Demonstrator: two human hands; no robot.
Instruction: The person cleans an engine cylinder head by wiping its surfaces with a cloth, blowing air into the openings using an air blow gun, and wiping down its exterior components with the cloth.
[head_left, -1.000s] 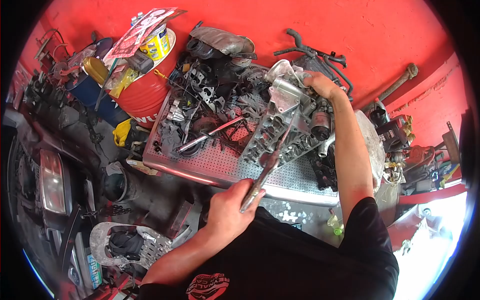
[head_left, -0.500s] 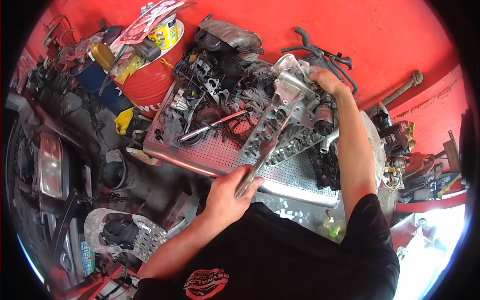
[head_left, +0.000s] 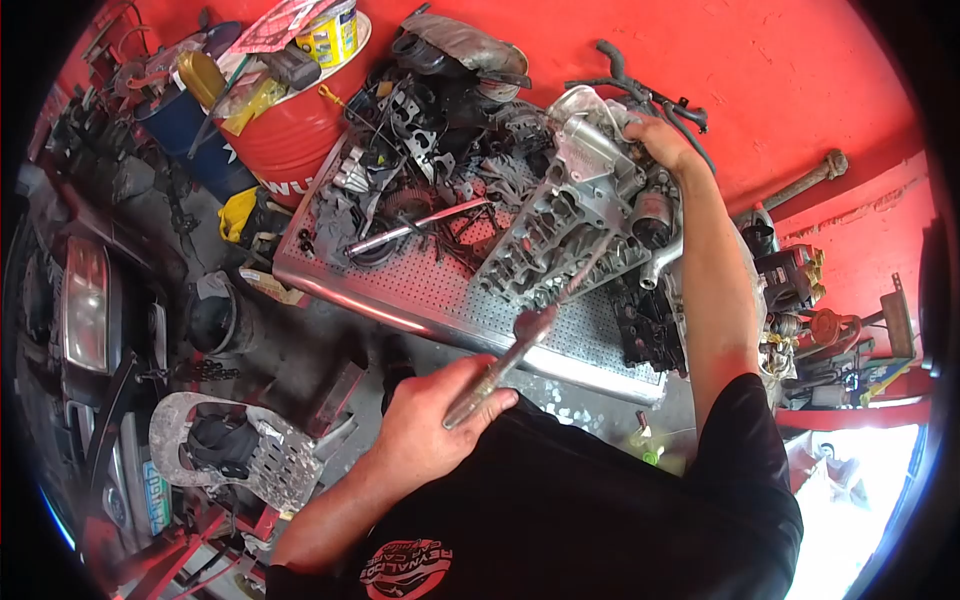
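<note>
Hand tool (head_left: 501, 367) and engine casting (head_left: 548, 235) at a perforated bench (head_left: 430, 290).
Before the bench's near edge, the left hand (head_left: 428, 415) grips the tool's handle; on the bench's right half lies the casting; toward the bench's far side, the right hand (head_left: 662, 145) touches it (fingers partly hidden, hold cannot be told).

From here I can read REYNALDO'S CAR CARE in the badge (head_left: 406, 570) on the black shirt (head_left: 600, 500). The red drum (head_left: 300, 135), far left, shows WU; the plate (head_left: 157, 497), near left, is too blurred to make out.
</note>
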